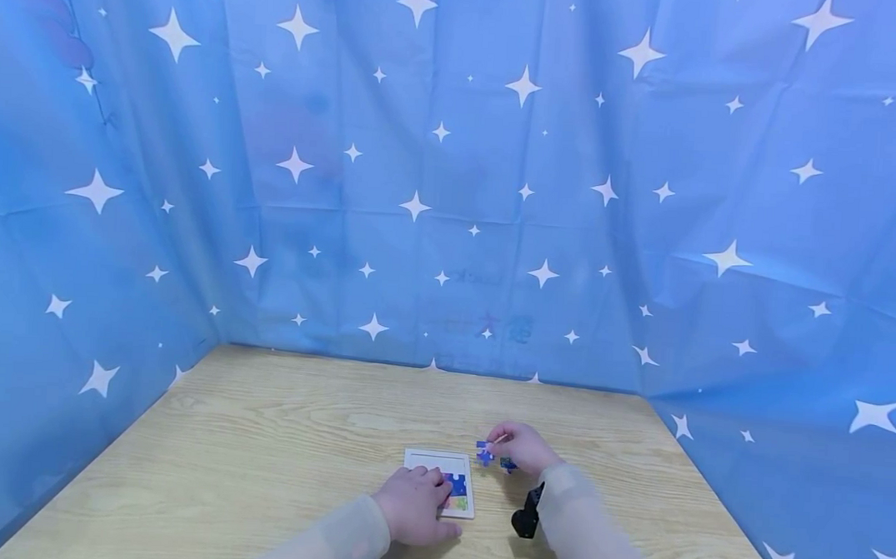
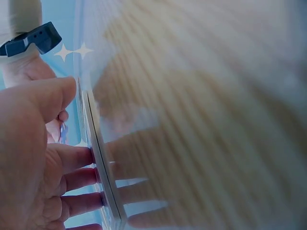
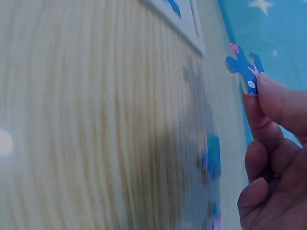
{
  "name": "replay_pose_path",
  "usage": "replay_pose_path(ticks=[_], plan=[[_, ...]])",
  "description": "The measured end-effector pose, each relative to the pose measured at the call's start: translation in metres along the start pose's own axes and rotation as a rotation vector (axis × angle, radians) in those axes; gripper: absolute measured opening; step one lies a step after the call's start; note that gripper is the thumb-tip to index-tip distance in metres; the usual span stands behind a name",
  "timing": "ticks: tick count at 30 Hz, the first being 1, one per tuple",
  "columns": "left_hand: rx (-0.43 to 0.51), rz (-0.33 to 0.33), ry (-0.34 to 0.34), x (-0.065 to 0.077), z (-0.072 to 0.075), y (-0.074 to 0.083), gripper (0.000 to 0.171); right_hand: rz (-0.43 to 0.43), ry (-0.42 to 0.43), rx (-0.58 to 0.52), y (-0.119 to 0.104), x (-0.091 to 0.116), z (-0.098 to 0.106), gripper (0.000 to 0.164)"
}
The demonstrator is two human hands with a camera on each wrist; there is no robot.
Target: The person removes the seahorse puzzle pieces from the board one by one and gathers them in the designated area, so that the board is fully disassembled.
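My right hand [image 1: 525, 448] pinches a blue jigsaw puzzle piece [image 3: 245, 71] between thumb and index finger. The piece has pink marks and a white dot, and is held above the table, right of the white puzzle tray [image 1: 439, 453]. On that tray rests my left hand [image 1: 411, 503], its fingers fairly straight and their tips touching it in the left wrist view. Blue and multicoloured pieces [image 1: 456, 483] lie fitted together inside the tray, partly hidden by the left fingers. Beneath the right hand is a loose dark-blue piece [image 1: 508, 465].
In the right wrist view, two blurred loose pieces, one upper [image 3: 213, 155] and one lower [image 3: 214, 218], lie on the wooden table [image 1: 276, 439]. A black wrist device [image 1: 528, 516] sits at the right wrist. A blue star-patterned curtain [image 1: 453, 171] stands behind and along both sides.
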State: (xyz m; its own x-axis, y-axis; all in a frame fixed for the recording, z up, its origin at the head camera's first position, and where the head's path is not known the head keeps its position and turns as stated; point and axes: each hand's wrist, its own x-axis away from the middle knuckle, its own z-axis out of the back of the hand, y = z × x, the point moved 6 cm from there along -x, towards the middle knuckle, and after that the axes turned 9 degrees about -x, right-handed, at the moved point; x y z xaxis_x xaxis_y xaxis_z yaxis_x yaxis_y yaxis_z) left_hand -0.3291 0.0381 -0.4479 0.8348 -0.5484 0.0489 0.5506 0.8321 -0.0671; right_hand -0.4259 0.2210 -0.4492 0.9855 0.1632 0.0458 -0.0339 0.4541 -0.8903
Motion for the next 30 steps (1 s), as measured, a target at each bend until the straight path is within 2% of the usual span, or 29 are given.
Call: replay_pose_path(ticks=[4, 10, 12, 17, 22, 30], plan=[[-0.003, 0.005, 0.001, 0.000, -0.001, 0.000, 0.074, -0.022, 0.020, -0.023, 0.005, 0.006, 0.017, 0.004], [-0.004, 0.011, 0.006, 0.001, 0.000, 0.001, 0.073, -0.042, 0.000, -0.102, 0.017, 0.014, 0.042, 0.006], [-0.005, 0.010, 0.006, 0.001, 0.000, 0.001, 0.073, -0.051, 0.022, -0.084, 0.022, 0.015, 0.051, 0.006], [-0.008, 0.006, -0.003, 0.001, 0.000, 0.001, 0.073, -0.069, 0.095, 0.043, 0.037, 0.019, 0.076, 0.005], [-0.008, 0.006, -0.009, -0.001, -0.001, 0.000, 0.073, -0.080, 0.116, 0.096, 0.050, 0.024, 0.094, 0.004], [-0.023, 0.005, 0.005, -0.001, -0.003, 0.000, 0.073, -0.073, 0.151, 0.180, 0.058, 0.033, 0.109, 0.003]])
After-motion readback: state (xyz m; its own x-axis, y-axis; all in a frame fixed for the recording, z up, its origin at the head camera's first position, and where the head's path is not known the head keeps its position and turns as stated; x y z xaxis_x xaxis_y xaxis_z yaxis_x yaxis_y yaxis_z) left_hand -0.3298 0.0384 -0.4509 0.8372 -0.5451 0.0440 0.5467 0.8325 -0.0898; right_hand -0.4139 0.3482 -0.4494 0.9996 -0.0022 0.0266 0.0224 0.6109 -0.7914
